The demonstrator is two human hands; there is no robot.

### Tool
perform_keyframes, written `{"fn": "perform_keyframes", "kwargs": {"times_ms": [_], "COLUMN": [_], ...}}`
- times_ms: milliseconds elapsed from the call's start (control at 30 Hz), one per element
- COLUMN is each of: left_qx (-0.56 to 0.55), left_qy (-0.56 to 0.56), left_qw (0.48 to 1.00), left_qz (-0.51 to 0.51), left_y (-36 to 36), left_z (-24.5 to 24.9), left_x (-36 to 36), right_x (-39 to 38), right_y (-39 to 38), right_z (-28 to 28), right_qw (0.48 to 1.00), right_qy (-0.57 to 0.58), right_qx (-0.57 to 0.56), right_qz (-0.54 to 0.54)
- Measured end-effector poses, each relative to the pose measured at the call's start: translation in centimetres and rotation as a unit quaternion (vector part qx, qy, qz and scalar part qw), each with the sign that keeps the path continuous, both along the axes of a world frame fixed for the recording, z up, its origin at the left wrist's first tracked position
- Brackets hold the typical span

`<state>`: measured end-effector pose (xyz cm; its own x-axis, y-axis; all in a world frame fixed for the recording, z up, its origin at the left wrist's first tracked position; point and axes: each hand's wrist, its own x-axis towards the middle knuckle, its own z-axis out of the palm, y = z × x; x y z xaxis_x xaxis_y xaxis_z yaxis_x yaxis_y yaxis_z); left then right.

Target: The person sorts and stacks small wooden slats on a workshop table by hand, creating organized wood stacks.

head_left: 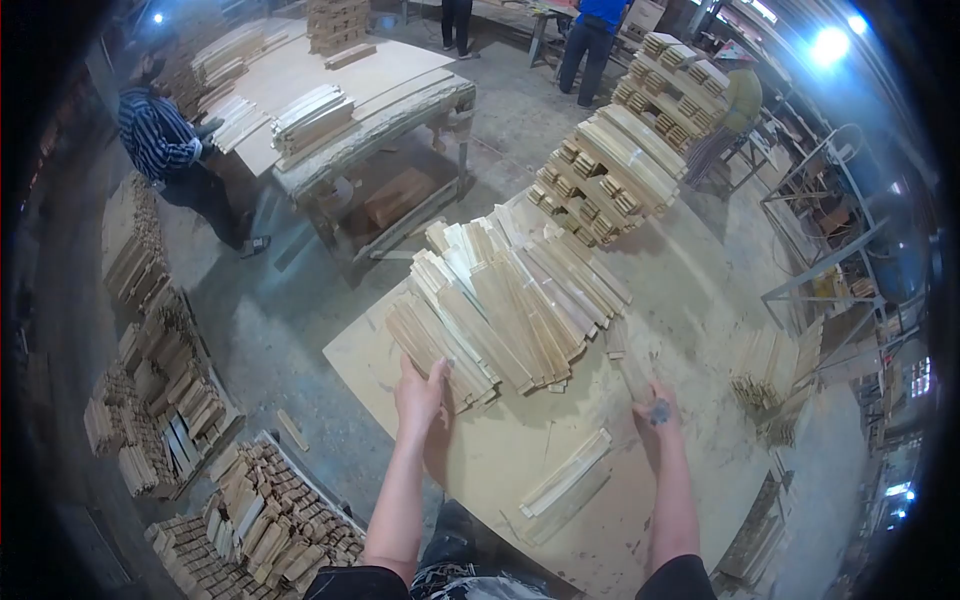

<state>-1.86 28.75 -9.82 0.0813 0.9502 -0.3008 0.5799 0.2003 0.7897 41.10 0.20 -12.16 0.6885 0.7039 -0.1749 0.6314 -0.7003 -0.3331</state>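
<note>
A fanned pile of thin wooden slats (510, 310) lies on the worktable board (375, 340) in front of me. At the near left end of the pile, my left hand (418, 395) has its thumb and fingers around the edge of some slats. To the right of the pile, my right hand (658, 408) is closed on a thin wooden slat (630, 372), which is blurred and points away from me. A few loose slats (566, 474) lie on the board between my forearms.
Cross-stacked wood bundles (605, 185) stand at the board's far end. More wood stacks (265, 520) sit on the floor at left. A person in a striped shirt (160, 135) stands by another table (375, 105). A metal rack (830, 260) is at right.
</note>
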Motion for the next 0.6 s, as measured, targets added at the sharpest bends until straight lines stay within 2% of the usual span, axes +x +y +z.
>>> {"fn": "perform_keyframes", "kwargs": {"times_ms": [100,200,300,467,567,600], "left_qx": [-0.006,0.011,0.029,0.089,0.271,0.266], "left_qy": [0.006,0.04,0.041,0.012,0.054,0.06], "left_qw": [1.0,0.998,0.998,0.995,0.961,0.962], "left_qz": [-0.004,-0.037,-0.041,-0.037,-0.016,-0.017], "left_y": [0.0,0.1,0.2,-0.8,-1.5,-1.6], "left_z": [0.1,0.2,-0.6,-0.1,-4.3,-4.5], "left_x": [0.7,2.1,2.3,1.0,0.9,0.9], "right_x": [-0.1,0.0,-0.1,1.7,0.1,-1.1], "right_y": [-4.5,-7.7,-8.2,0.1,9.1,12.0], "right_z": [2.0,3.3,4.1,4.7,6.8,7.0], "right_qw": [0.999,0.999,0.995,0.993,0.991,0.99], "right_qy": [-0.013,-0.044,-0.016,-0.043,-0.01,0.009], "right_qx": [-0.039,-0.012,0.055,0.106,0.123,0.127], "right_qz": [-0.007,0.002,-0.082,-0.018,0.042,0.065]}}
